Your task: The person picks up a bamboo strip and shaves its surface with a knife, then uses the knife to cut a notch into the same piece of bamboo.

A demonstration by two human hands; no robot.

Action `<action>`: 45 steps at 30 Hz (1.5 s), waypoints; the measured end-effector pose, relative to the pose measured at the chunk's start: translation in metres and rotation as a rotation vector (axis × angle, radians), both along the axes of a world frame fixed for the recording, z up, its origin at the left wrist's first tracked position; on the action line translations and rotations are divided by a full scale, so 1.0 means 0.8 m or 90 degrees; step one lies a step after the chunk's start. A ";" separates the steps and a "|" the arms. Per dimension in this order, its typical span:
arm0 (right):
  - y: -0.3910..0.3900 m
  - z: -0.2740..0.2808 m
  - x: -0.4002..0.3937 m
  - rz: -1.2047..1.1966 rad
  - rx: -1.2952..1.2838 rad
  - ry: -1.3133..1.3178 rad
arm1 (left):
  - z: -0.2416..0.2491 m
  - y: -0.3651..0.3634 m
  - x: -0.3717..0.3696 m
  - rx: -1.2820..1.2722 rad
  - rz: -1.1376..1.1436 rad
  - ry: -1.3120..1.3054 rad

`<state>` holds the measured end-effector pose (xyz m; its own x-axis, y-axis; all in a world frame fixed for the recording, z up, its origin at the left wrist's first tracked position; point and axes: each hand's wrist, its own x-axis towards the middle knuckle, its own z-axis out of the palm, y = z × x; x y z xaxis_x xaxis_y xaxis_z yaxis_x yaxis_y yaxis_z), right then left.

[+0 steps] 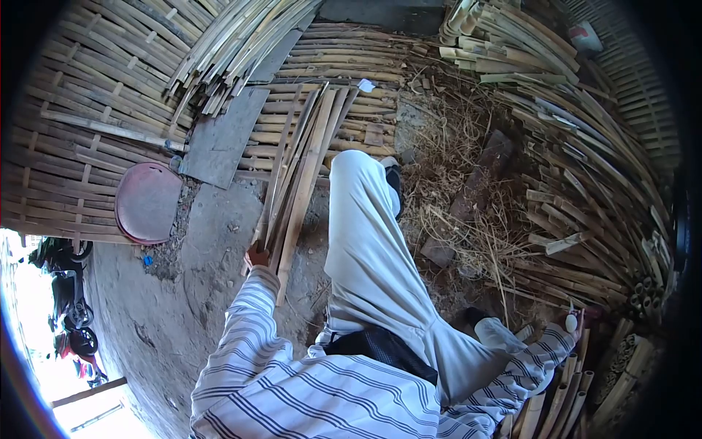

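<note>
At the near end of a bundle of split bamboo strips (pixel 307 183), my left hand (pixel 256 256) has its fingers wrapped round the strips. The strips are long, flat and pale brown, and lie pointing away from me over a bamboo slat mat. Far to the right, my right hand (pixel 572 329) reaches out low beside upright bamboo pieces (pixel 570 391). A small white object (pixel 570 323) shows right at it. Its fingers are mostly hidden, and I cannot tell what they hold.
Stacked bamboo strips (pixel 578 190) line the right side. More strips (pixel 234 51) lean at the upper left, near a grey board (pixel 223 139) and a round reddish basin (pixel 148 203). Dry shavings (pixel 453 183) cover the ground around a dark block (pixel 479 175). Motorbikes (pixel 73 307) stand outside, left.
</note>
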<state>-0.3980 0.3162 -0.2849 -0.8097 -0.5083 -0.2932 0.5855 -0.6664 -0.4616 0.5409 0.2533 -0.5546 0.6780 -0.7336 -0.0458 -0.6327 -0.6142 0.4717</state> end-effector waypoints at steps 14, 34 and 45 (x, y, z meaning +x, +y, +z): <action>-0.003 0.015 0.008 -0.006 0.009 0.016 | 0.008 -0.039 0.027 0.271 -0.028 0.066; 0.005 0.018 -0.032 -0.002 -0.013 0.057 | -0.076 0.012 0.113 0.614 -0.225 -0.334; -0.022 0.060 -0.078 -0.132 0.089 0.329 | 0.057 -0.125 0.079 -0.040 0.053 0.245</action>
